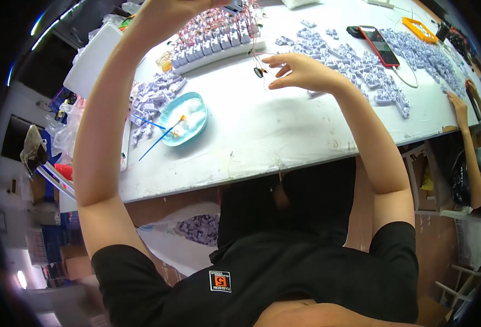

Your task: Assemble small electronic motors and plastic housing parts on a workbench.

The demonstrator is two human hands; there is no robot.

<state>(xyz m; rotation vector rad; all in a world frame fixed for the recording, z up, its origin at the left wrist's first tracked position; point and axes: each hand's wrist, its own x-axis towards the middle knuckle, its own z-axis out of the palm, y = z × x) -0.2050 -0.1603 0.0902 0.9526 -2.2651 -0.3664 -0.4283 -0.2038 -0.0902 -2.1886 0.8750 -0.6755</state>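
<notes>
At the top edge, my left hand point(183, 6) is partly cut off. Its fingertips close on a small grey part point(233, 7), above a rack point(218, 59) holding rows of lavender plastic housings point(213, 43) with thin red wires. My right hand point(306, 73) hovers over the white table, thumb and forefinger apart. Beside those fingertips a small black disc-shaped component point(259, 72) hangs on thin wires; whether the fingers touch the wires is unclear. A light-blue bowl point(201, 121) contains white cotton-like wads, and blue sticks point(156, 144) lean on it.
Loose lavender housings point(355, 65) spread across the table point(284, 131) at right, with another pile point(156, 92) left. A red-edged phone point(379, 46) with a cable and an orange frame point(420, 30) lie farther right. Another person's hand point(458, 109) rests at the right table edge.
</notes>
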